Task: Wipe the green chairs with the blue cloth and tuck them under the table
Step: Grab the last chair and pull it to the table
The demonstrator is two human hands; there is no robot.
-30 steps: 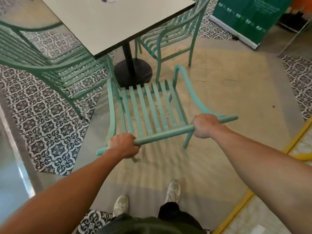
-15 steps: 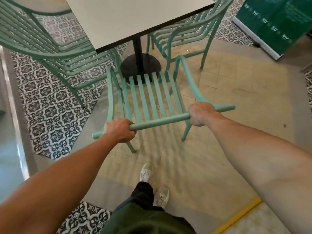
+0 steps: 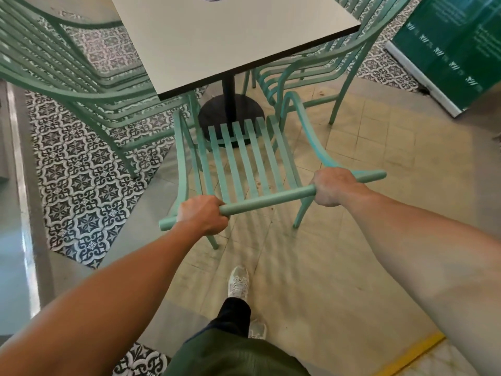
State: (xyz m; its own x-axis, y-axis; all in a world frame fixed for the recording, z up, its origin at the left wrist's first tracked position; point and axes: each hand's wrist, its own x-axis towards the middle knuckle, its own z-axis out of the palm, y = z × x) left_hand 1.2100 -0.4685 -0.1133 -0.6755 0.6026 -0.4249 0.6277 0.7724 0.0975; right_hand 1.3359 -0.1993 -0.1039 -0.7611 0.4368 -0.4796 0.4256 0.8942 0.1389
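Where the white table (image 3: 244, 36) shows its near corner, one green chair (image 3: 244, 158) stands on the floor, seat front just under that corner. Left hand (image 3: 202, 217) and right hand (image 3: 334, 187) each grip its top back rail, fingers curled round. Two further green chairs flank the table.
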